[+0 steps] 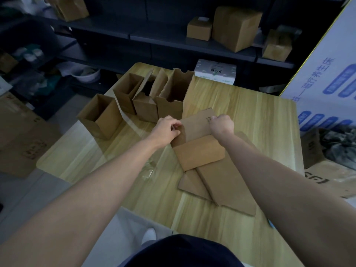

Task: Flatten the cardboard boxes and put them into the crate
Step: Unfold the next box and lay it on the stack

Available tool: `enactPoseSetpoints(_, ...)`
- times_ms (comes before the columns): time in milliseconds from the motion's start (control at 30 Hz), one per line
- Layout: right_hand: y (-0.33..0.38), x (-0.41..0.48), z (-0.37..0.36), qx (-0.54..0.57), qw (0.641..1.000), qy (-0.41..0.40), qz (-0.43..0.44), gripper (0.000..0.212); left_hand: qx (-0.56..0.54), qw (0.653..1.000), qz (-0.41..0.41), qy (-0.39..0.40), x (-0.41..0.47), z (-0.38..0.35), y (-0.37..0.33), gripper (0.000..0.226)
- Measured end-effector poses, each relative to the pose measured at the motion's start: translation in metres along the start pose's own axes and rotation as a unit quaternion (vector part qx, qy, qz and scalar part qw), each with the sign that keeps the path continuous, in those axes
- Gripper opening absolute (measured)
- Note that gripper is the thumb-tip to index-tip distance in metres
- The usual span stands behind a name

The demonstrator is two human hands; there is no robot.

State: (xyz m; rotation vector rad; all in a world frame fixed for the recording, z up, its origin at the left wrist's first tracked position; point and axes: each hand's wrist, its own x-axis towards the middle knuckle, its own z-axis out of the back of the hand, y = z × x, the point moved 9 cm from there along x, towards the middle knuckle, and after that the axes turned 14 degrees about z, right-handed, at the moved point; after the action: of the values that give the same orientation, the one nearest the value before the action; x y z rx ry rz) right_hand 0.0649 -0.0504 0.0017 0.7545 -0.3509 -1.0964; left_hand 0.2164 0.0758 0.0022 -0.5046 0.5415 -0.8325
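A collapsed brown cardboard box (196, 139) lies in the middle of the wooden table (260, 116). My left hand (167, 128) pinches its left edge. On its far right corner my right hand (221, 125) is closed. Under it lie flattened cardboard sheets (229, 182), spread toward the near right. Several open, upright cardboard boxes stand at the table's far left: one at the corner (100, 116), one behind it (128, 91), a tall one (173, 93). No crate is recognisable in view.
A crumpled piece of clear tape (148, 170) lies left of the flat sheets. A white printed carton (214, 72) sits beyond the table's far edge. Dark shelves hold closed cartons (236, 27). A large white and blue board (327, 78) stands at the right. Cardboard (21, 139) lies on the floor, left.
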Motion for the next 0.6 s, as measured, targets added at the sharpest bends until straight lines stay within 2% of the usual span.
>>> enactPoseSetpoints(467, 0.0028, -0.0029, -0.0016, 0.006, 1.000, -0.003, -0.009, 0.036, -0.025, 0.998, -0.027, -0.046, -0.0015, 0.0001, 0.0044, 0.008)
enactPoseSetpoints(533, 0.0028, -0.0030, -0.0020, 0.008, 1.000, -0.004, -0.010, 0.036, -0.026, 0.998, -0.031, -0.046, -0.0024, 0.0008, 0.0051, 0.010)
enactPoseSetpoints(600, 0.0042, -0.0027, -0.0015, 0.006, 1.000, -0.002, -0.007, 0.036, -0.028, 0.998, -0.034, -0.042, -0.0009, 0.0014, 0.0049, 0.022)
